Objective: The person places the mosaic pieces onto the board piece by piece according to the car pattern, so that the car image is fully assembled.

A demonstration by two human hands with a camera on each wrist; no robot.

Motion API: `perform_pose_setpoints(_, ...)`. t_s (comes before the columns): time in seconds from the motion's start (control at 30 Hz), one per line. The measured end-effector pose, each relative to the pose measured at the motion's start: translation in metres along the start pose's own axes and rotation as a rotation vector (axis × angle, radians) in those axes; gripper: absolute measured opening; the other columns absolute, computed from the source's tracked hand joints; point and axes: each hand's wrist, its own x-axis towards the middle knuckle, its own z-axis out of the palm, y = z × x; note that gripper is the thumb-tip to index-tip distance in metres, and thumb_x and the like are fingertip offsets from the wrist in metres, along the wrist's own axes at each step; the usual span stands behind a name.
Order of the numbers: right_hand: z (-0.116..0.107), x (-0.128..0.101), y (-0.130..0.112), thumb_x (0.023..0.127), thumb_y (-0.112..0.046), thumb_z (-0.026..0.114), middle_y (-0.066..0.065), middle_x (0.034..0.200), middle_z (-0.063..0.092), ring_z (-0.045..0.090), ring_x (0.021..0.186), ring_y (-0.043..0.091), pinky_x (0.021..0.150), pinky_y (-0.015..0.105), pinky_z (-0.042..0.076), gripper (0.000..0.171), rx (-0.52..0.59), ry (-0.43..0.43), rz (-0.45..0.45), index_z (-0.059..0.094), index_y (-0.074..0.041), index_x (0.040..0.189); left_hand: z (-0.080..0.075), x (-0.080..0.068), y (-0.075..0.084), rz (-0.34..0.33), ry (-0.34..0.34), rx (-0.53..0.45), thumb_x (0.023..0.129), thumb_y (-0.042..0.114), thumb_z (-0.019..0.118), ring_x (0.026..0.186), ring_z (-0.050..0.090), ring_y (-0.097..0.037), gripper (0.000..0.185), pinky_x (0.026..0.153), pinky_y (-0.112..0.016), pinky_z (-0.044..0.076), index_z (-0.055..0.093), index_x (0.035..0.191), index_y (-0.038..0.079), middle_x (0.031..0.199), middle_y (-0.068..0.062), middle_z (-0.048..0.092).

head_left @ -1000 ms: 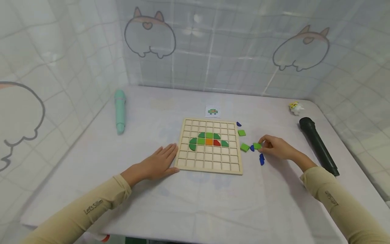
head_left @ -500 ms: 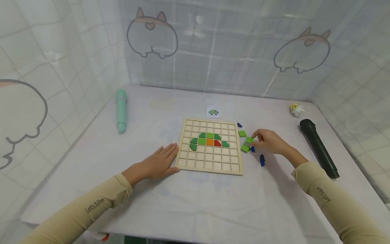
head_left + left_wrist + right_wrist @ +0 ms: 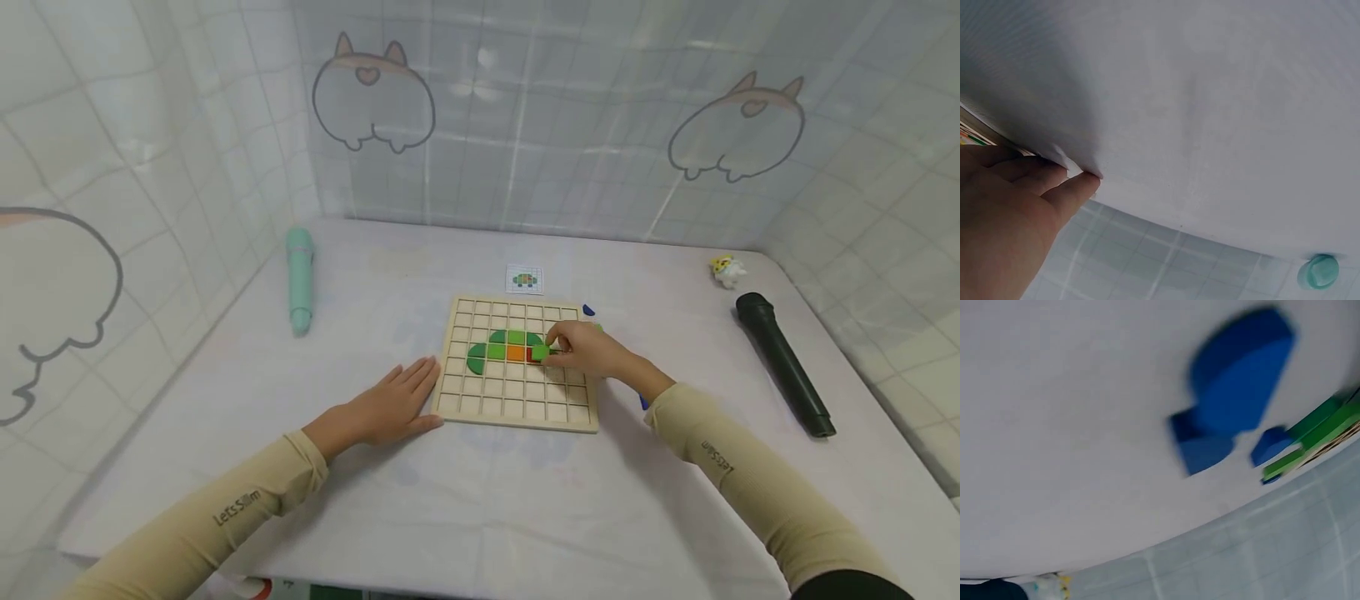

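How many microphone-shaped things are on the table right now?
2. A mint-green one lies near the left wall, well left of the wooden grid board. A black one lies at the right side, below the small toy figure. None looks hidden.

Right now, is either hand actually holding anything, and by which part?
The right hand pinches a small green square tile by its right edge with its fingertips, over the wooden grid board. The left hand holds nothing, lying flat beside the board.

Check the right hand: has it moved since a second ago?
Yes. The right hand has gone left, from the loose pieces on the table onto the wooden board, pinching a green tile beside the red piece.
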Motion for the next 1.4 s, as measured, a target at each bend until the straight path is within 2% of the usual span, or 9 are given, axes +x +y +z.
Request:
perform_pose_setpoints(0.27, 0.016, 0.017, -0.018, 0.085, -0.025, 0.073, 0.000, 0.075, 0.051, 0.045, 0.069, 0.014, 0.061, 0.028, 0.040, 0.031, -0.018, -0.036, -0.045, 0.062, -0.002, 0.104, 0.001, 0.000, -0.001, -0.003, 0.004, -0.003, 0.099, 0.046, 0.044, 0.141, 0.009, -0.034, 0.078, 0.110, -0.053, 0.014, 0.016, 0.147, -0.009, 0.154, -0.023, 0.013)
perform_pose_setpoints(0.47, 0.023, 0.022, -0.034, 0.085, -0.023, 0.073, 0.000, 0.074, 0.052, 0.046, 0.066, 0.013, 0.061, 0.027, 0.042, 0.031, 0.014, -0.066, -0.073, 0.062, 0.000, 0.103, 0.002, -0.001, -0.001, 0.008, 0.013, -0.005, 0.099, 0.046, 0.044, 0.141, 0.010, -0.035, 0.079, 0.109, -0.054, 0.014, 0.017, 0.147, -0.009, 0.153, -0.024, 0.013)
perform_pose_setpoints(0.6, 0.028, 0.024, -0.040, 0.085, -0.025, 0.073, 0.000, 0.073, 0.049, 0.044, 0.065, 0.012, 0.058, 0.025, 0.038, 0.030, -0.013, -0.060, -0.091, 0.061, -0.002, 0.100, 0.002, -0.001, -0.002, 0.010, 0.017, 0.000, 0.099, 0.046, 0.044, 0.141, 0.011, -0.035, 0.078, 0.109, -0.054, 0.015, 0.017, 0.147, -0.010, 0.153, -0.024, 0.013)
perform_pose_setpoints(1.4, 0.036, 0.029, -0.042, 0.084, -0.027, 0.075, 0.000, 0.075, 0.051, 0.045, 0.067, 0.013, 0.058, 0.025, 0.038, 0.032, -0.015, -0.052, -0.034, 0.061, -0.003, 0.100, -0.003, -0.003, 0.003, 0.015, 0.013, 0.000, 0.099, 0.046, 0.044, 0.141, 0.011, -0.036, 0.078, 0.109, -0.054, 0.015, 0.018, 0.146, -0.010, 0.153, -0.024, 0.014)
